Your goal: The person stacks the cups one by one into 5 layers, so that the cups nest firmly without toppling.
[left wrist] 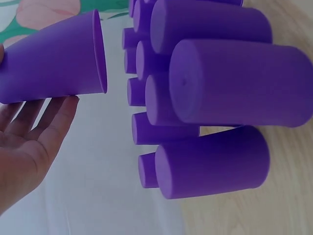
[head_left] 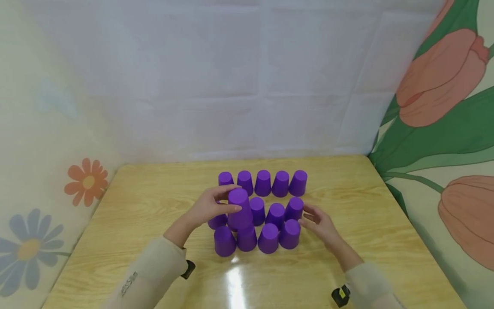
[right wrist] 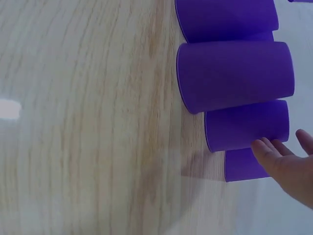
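Observation:
In the head view my left hand [head_left: 208,208] grips an upside-down purple cup [head_left: 239,210], thumb on its near side and fingers behind. The left wrist view shows this lifted cup [left wrist: 56,58] clear of the other cups, its open rim facing the table. My right hand [head_left: 320,225] is at the right end of the middle row, beside an upside-down purple cup [head_left: 294,208]. Its fingers [right wrist: 266,154] are extended near that row's end; whether they touch a cup I cannot tell. The held cup partly hides the cups behind it.
Several more purple cups stand upside down in a back row [head_left: 263,183], a middle row [head_left: 256,211] and a front row [head_left: 268,238], close together. They are on a wood-grain table [head_left: 154,189]. A white cloth [head_left: 239,86] hangs behind, with flower-patterned cloths at both sides.

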`<state>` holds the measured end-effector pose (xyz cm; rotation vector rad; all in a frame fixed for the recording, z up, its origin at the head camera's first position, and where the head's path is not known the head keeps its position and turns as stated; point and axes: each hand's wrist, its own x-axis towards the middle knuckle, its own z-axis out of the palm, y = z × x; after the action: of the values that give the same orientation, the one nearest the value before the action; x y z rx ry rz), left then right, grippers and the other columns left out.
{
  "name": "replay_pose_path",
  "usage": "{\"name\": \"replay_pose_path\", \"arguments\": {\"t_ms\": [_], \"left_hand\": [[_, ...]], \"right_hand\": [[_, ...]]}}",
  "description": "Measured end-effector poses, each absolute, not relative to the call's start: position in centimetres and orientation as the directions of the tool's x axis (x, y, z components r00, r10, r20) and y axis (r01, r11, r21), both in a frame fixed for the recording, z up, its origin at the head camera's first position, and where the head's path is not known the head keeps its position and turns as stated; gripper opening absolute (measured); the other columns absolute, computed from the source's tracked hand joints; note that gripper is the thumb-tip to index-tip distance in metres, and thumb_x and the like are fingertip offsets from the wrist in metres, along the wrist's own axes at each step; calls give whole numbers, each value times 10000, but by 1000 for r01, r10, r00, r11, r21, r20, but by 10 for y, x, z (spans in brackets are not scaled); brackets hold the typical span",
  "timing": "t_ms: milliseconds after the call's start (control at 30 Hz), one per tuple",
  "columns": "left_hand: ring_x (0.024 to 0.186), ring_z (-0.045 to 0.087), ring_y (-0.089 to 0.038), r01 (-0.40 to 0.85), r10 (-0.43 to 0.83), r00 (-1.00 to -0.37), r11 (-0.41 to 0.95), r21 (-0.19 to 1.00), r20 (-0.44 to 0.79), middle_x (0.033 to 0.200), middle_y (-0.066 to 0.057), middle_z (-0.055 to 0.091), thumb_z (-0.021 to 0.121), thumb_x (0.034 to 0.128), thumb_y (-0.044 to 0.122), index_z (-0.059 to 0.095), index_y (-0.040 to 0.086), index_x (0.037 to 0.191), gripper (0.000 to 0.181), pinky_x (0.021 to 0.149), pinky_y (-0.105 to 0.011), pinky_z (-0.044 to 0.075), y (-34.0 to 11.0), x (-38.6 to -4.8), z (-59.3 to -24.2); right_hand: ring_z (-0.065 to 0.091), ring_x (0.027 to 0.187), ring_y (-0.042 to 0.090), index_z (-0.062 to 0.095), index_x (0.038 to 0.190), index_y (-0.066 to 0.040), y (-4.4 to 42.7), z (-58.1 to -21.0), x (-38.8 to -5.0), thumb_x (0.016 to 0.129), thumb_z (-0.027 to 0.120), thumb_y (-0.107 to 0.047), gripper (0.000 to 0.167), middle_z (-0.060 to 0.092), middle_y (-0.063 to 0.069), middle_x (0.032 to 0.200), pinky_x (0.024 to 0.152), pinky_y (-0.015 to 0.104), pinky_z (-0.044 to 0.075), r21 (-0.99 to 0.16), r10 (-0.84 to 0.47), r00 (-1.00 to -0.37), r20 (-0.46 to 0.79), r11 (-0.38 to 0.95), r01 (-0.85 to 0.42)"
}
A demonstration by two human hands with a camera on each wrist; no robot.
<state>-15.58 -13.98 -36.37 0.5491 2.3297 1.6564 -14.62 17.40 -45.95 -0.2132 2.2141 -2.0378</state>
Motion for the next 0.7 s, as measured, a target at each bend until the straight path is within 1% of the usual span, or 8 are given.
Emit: {"name": "replay_pose_path", "arguments": {"t_ms": [133, 233, 333, 433, 567, 700], "left_hand": [[960, 524, -234, 151, 406, -914, 301, 942, 17, 1049, -81, 575, 691, 738, 183, 482, 79, 1225, 540, 799, -352, 446, -138, -168, -360], [970, 522, -238, 145, 397, -918, 303, 942, 14, 1068, -93, 561, 697, 731, 182, 465, 57, 1237, 570, 813, -345, 442, -134, -178, -359], [956, 530, -222, 121, 385, -923, 313, 942, -9, 1059, -85, 568, 702, 725, 223, 466, 82, 1242, 585, 794, -347, 453, -130, -187, -356], [940, 535, -189, 116, 366, -930, 348, 930, -21, 1040, -48, 582, 705, 713, 286, 477, 128, 1236, 592, 784, -338, 455, -126, -197, -354], [932, 538, -180, 142, 345, -939, 361, 922, 10, 1026, -38, 588, 704, 709, 303, 498, 130, 1214, 572, 816, -330, 433, -121, -211, -356], [959, 524, -184, 146, 309, -951, 377, 915, 25, 1065, -38, 567, 691, 724, 297, 509, 138, 1202, 536, 841, -335, 418, -116, -222, -358]], "right_hand": [[400, 1072, 429, 378, 1206, 120, 170, -464, -142, 771, 624, -55, 529, 403, 288, 1206, 865, 390, 405, -997, -193, -980, 53, 51, -63], [404, 1066, 431, 374, 1202, 131, 168, -467, -139, 765, 630, -65, 543, 397, 296, 1204, 853, 370, 417, -997, -189, -980, 61, 32, -68], [407, 1072, 417, 380, 1199, 127, 166, -466, -136, 762, 622, -34, 526, 396, 293, 1206, 855, 364, 417, -999, -178, -984, 32, 15, -35], [404, 1087, 399, 383, 1208, 114, 164, -464, -133, 762, 605, 15, 508, 397, 283, 1214, 870, 370, 403, -1000, -166, -986, -11, 1, 11], [407, 1089, 388, 381, 1213, 108, 161, -464, -130, 773, 579, 55, 485, 400, 278, 1214, 874, 376, 399, -999, -167, -985, -39, 1, 39], [420, 1072, 388, 388, 1207, 109, 159, -466, -128, 771, 566, 83, 471, 410, 276, 1201, 859, 363, 414, -999, -169, -985, -41, -7, 43]]}}
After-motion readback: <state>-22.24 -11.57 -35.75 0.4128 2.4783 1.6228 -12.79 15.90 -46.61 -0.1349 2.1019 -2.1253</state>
